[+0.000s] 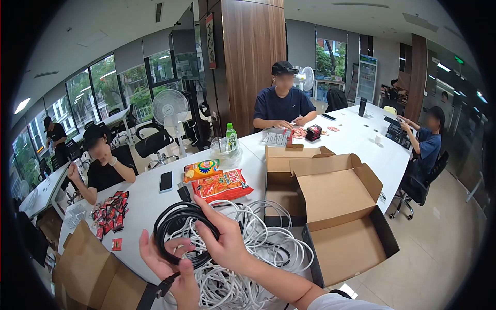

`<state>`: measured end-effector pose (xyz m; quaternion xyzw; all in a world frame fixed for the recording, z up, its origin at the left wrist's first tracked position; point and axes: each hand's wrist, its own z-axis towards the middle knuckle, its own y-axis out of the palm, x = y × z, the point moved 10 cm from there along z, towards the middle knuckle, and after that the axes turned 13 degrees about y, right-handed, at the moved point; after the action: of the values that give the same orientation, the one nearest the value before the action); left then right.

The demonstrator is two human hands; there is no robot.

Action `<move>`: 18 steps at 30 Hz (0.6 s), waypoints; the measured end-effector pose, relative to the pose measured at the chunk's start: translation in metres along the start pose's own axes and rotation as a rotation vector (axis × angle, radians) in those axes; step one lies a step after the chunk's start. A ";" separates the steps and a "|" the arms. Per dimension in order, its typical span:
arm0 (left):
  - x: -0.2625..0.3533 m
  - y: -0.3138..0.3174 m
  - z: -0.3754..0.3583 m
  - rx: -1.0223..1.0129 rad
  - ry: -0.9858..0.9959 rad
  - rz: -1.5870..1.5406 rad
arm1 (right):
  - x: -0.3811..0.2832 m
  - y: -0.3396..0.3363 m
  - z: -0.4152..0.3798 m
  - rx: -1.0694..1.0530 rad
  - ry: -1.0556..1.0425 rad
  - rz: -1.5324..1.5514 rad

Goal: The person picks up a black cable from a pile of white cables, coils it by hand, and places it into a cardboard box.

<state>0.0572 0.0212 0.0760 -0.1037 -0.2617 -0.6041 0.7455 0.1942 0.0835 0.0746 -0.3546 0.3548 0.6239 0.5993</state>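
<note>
Nearest: left hand (pixel 168 263) curled round the lower loop of a coiled black cable (pixel 178 227), its plug end poking down past the fingers. Right hand (pixel 225 240) pinching the coil's right side, forearm entering from bottom right. Coil held roughly upright, facing the camera, above a tangled heap of white cables (pixel 258 243) on the white table (pixel 150 201). Just right: open cardboard box (pixel 336 217), flaps up, nothing seen inside. Beyond: 2 snack bags (pixel 219 183), black phone (pixel 166 181), red sachets (pixel 111 212).
</note>
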 end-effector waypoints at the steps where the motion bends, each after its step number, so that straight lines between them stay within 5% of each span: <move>1: 0.000 0.004 -0.002 -0.009 -0.023 -0.034 | 0.003 -0.003 0.001 0.016 -0.003 0.001; 10: 0.000 0.025 -0.007 -0.184 0.050 -0.278 | 0.016 -0.042 0.009 0.192 0.151 0.272; 18: 0.000 -0.005 -0.009 0.002 0.116 -0.117 | 0.011 -0.051 0.008 0.219 0.151 0.356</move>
<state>0.0554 0.0156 0.0672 -0.0523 -0.2244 -0.6515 0.7228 0.2446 0.0969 0.0682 -0.2649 0.5212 0.6492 0.4865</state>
